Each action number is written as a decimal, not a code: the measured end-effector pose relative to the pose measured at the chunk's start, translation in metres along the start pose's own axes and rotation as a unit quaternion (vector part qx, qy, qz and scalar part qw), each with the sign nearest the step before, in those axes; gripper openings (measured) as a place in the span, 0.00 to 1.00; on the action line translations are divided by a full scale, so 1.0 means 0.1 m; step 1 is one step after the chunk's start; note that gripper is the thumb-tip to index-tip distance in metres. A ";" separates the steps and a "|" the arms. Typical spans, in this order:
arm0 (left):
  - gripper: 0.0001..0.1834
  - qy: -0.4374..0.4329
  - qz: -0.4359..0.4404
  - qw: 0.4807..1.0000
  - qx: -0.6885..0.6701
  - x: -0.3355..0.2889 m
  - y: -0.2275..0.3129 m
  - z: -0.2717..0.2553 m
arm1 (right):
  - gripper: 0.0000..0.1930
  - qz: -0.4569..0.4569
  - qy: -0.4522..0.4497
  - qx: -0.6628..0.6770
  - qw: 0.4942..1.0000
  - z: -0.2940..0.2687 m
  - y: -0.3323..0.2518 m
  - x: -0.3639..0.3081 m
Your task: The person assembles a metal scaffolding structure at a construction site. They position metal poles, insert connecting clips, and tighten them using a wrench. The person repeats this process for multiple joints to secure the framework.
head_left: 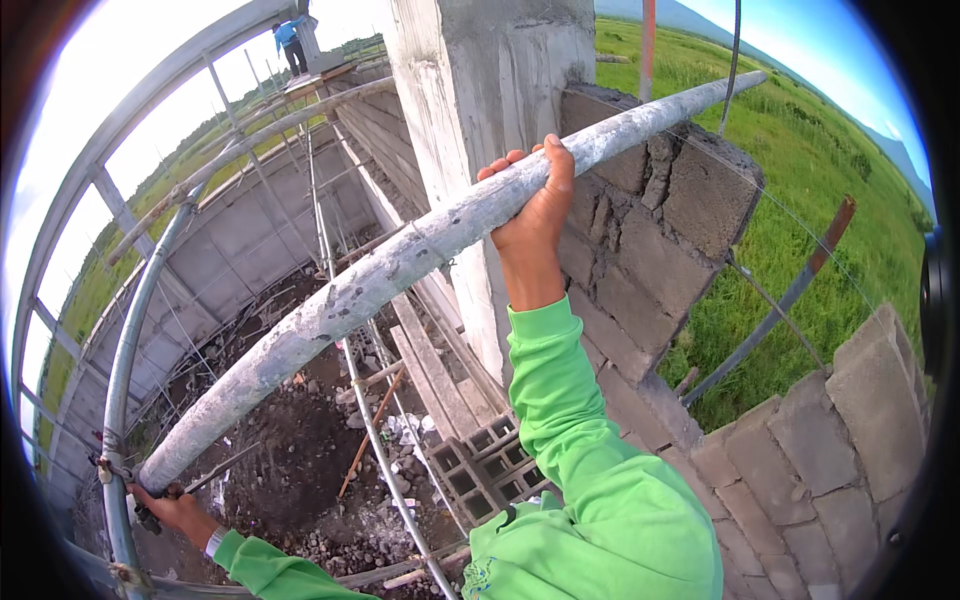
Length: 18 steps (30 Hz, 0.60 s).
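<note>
A long grey pole, spattered with dried cement, slants from the lower left up to the upper right. My right hand is wrapped round its upper part from below, in front of the concrete column. At the pole's low end, my left hand is closed beside a metal upright pipe. Small dark pieces show at its fingers, but I cannot make out what they are. Close to that hand, a clamp or tie sits on the upright. Green sleeves cover both arms.
A concrete column rises ahead, next to a rough, stepped block wall. Hollow blocks and planks lie below, above rubble-strewn soil. Thin scaffold poles cross the drop. Another person stands far off, upper left.
</note>
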<state>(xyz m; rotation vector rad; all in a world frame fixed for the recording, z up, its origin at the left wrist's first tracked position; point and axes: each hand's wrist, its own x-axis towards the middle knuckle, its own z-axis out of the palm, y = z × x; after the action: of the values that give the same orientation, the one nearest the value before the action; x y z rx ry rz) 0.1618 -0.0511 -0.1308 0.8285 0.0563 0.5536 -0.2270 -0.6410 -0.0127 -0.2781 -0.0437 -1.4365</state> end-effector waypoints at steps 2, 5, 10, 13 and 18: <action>0.27 -0.004 0.013 1.000 0.006 -0.02 0.02 -0.01 | 0.22 0.011 0.018 -0.006 1.000 -0.04 0.04 0.01; 0.26 0.003 0.004 1.000 0.006 0.00 0.04 -0.03 | 0.22 0.019 0.022 -0.006 1.000 -0.09 0.07 0.02; 0.26 -0.004 0.010 1.000 0.012 0.09 0.03 -0.08 | 0.22 0.013 0.012 -0.004 1.000 -0.10 0.08 -0.01; 0.27 -0.009 0.012 1.000 0.012 0.11 0.03 -0.09 | 0.21 0.016 0.014 0.002 1.000 -0.09 0.07 -0.02; 0.28 -0.008 0.001 1.000 0.030 0.09 0.05 -0.11 | 0.20 0.013 -0.003 -0.003 1.000 -0.11 0.08 -0.01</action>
<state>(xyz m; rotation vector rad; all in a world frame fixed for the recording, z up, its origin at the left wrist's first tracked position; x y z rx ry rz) 0.1646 -0.0364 -0.1337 0.8912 0.0578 0.5494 -0.2210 -0.6415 -0.0248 -0.2860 -0.0406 -1.4104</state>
